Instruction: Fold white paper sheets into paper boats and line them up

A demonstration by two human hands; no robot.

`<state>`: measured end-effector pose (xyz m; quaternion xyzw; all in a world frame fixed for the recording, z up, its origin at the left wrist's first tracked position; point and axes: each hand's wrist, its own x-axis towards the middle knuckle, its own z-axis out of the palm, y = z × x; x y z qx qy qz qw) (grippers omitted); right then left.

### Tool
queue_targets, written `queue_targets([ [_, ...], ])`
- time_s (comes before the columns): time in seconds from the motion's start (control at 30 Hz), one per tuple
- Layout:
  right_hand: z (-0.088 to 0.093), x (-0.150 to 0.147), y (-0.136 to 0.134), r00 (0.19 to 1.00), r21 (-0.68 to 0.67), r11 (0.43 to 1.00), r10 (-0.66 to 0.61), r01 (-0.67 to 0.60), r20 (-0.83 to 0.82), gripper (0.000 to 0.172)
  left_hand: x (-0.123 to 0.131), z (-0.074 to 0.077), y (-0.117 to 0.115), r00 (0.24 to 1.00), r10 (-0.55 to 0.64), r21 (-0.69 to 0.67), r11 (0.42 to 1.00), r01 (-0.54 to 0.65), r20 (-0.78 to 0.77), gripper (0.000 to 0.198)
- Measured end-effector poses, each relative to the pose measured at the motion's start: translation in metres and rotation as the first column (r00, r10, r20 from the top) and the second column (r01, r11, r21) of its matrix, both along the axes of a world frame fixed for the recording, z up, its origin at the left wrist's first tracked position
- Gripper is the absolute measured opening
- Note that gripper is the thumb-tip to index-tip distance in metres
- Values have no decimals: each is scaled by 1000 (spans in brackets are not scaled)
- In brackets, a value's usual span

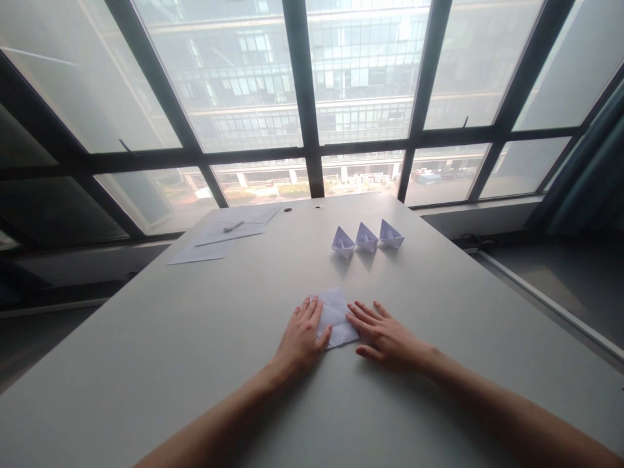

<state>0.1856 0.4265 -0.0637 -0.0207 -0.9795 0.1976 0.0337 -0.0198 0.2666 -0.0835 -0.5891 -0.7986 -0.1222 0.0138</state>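
Note:
A folded sheet of white paper (336,311) lies on the table between my hands, creases showing across it. My left hand (305,331) rests flat over its left edge, fingers stretched out and the thumb on the paper near the lower side. On the other side, my right hand (383,335) has its fingers spread, the fingertips at the paper's right edge and the thumb apart on the near side. Beyond the hands, three folded paper boats stand in a row: a left boat (343,243), a middle boat (366,238) and a right boat (390,234).
Loose white paper sheets (205,252) lie overlapping at the table's far left, with a small whitish object (233,226) on top. The white table (195,364) reaches to a large framed window (258,84). A dark curtain (575,162) hangs at right.

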Motion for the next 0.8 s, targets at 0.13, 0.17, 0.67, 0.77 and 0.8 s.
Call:
queue_targets([
  [0.13, 2, 0, 0, 1000, -6, 1000, 11, -10, 5, 69, 1, 1, -1, 998, 49, -14, 999, -50, -28, 60],
  [0.17, 2, 0, 0, 1000, -10, 1000, 12, -12, 5, 70, 1, 2, -2, 998, 56, -17, 998, -57, -34, 60],
  [0.67, 3, 1, 1, 996, -75, 994, 83, -86, -37, 62, -3, 2, -3, 997, -71, -43, 997, 70, -23, 62],
  [0.77, -1, 0, 3, 993, -128, 988, 80, -92, -91, 51, -2, 6, -5, 992, -127, -68, 990, 125, -14, 65],
  [0.8, -3, 0, 3, 991, -148, 987, 44, -62, -123, 47, -2, 9, -6, 985, -171, -78, 982, 170, -9, 65],
])
